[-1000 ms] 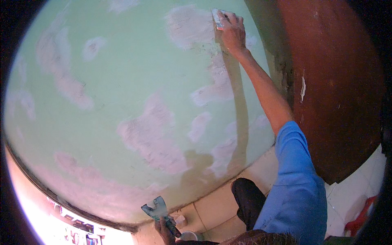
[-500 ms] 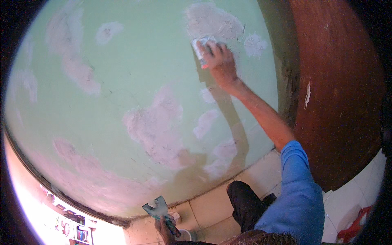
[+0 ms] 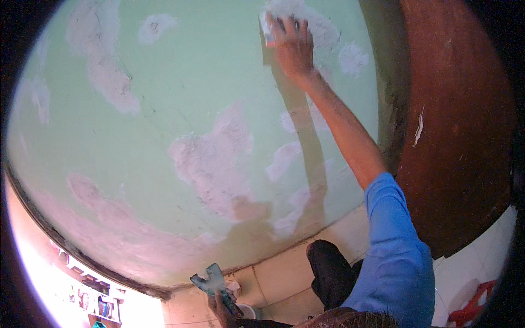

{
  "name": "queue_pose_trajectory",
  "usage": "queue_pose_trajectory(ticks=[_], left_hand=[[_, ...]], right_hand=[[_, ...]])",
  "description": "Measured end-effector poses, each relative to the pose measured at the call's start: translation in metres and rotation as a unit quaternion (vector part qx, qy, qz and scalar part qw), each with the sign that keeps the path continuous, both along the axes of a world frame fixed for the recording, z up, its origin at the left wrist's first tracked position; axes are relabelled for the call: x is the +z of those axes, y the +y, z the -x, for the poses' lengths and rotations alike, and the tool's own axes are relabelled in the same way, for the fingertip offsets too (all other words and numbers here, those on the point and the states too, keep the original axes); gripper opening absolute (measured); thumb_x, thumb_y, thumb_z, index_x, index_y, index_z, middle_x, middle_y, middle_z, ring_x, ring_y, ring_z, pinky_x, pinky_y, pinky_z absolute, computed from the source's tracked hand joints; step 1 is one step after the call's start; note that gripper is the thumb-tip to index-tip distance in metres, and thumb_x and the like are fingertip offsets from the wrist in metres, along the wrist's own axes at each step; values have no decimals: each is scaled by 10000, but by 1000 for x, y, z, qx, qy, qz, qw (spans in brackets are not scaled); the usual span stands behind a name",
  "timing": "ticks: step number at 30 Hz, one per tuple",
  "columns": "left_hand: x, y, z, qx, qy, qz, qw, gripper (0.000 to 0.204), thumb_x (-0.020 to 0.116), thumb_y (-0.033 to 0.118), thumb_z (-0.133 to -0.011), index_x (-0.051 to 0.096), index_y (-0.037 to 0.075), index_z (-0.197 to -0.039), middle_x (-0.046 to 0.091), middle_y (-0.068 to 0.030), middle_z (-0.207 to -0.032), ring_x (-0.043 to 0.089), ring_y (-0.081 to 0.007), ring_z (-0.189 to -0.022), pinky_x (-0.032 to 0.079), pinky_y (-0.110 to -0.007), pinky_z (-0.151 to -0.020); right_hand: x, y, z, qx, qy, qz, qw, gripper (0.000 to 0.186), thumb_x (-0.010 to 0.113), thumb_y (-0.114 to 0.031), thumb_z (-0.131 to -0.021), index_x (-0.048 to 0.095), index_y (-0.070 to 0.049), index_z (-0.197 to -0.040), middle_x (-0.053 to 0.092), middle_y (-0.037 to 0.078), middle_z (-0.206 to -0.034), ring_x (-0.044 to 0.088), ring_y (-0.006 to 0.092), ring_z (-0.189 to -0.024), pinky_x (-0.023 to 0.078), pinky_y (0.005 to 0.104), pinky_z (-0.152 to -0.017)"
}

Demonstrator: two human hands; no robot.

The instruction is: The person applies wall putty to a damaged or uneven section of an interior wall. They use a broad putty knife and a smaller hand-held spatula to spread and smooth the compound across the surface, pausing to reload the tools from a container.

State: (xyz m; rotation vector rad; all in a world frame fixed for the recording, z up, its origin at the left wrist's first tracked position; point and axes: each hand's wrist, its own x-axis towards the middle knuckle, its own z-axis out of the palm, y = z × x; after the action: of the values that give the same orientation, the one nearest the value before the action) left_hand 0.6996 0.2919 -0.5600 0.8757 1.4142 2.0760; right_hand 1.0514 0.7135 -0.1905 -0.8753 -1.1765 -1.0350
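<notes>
My right hand (image 3: 295, 54) is raised high against the green wall (image 3: 191, 71). Its fingers close over a flat putty scraper (image 3: 266, 28) with a pale, putty-smeared blade, pressed to the wall at the edge of a rough whitish putty patch (image 3: 324, 31). Most of that tool is hidden under the fingers. Low down near the floor, my left hand (image 3: 220, 307) is wrapped round the handle of a second putty knife (image 3: 209, 280). Its wide, stained blade points up, with a deep notch in its outer edge.
More putty patches (image 3: 213, 158) mark the wall. A reddish-brown wooden panel (image 3: 454, 126) stands on the right. Beside my left hand is a pale round container (image 3: 249, 312) on the tiled floor (image 3: 284, 281). A red object (image 3: 473, 303) lies lower right; lit shelves (image 3: 101, 306) show lower left.
My right hand has slid the scraper upward along the wall, and the arm is stretched further. My left hand still holds its putty knife in nearly the same place.
</notes>
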Motion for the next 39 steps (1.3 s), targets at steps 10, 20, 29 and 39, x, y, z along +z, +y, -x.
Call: queue_pose_trajectory(ticks=[10, 20, 29, 39], left_hand=[[-19, 2, 13, 31, 4, 11, 999, 325, 660, 295, -899, 549, 11, -1013, 567, -68, -650, 522, -149, -497, 398, -273, -440], [-25, -2, 23, 26, 1, 35, 999, 265, 629, 275, -921, 543, 28, -966, 594, -99, -663, 542, -173, -477, 430, -288, -424], [-7, -6, 12, 19, -40, 26, 999, 210, 588, 235, -954, 543, 30, -969, 590, -91, -650, 552, -163, -484, 441, -289, -422], [13, -9, -15, 24, -51, 30, 998, 176, 578, 196, -955, 548, 27, -997, 596, -66, -700, 529, -132, -511, 410, -255, -443]], right_hand=[[5, 9, -20, 12, 38, 32, 999, 601, 738, -291, -747, 564, -119, -1296, 540, 105, -1164, 511, 348, -1038, 499, 449, -784], [-5, 24, -1, -12, 60, 66, 996, 485, 703, -273, -821, 579, -117, -1264, 515, 116, -1131, 500, 348, -1012, 526, 442, -778], [3, 33, -17, -62, 31, 74, 995, 616, 676, -410, -839, 519, -55, -1317, 509, 213, -1277, 490, 430, -1148, 553, 478, -785], [54, 37, -38, -28, 39, 106, 993, 446, 552, -344, -938, 502, -122, -1322, 484, 156, -1266, 460, 398, -1164, 521, 509, -870]])
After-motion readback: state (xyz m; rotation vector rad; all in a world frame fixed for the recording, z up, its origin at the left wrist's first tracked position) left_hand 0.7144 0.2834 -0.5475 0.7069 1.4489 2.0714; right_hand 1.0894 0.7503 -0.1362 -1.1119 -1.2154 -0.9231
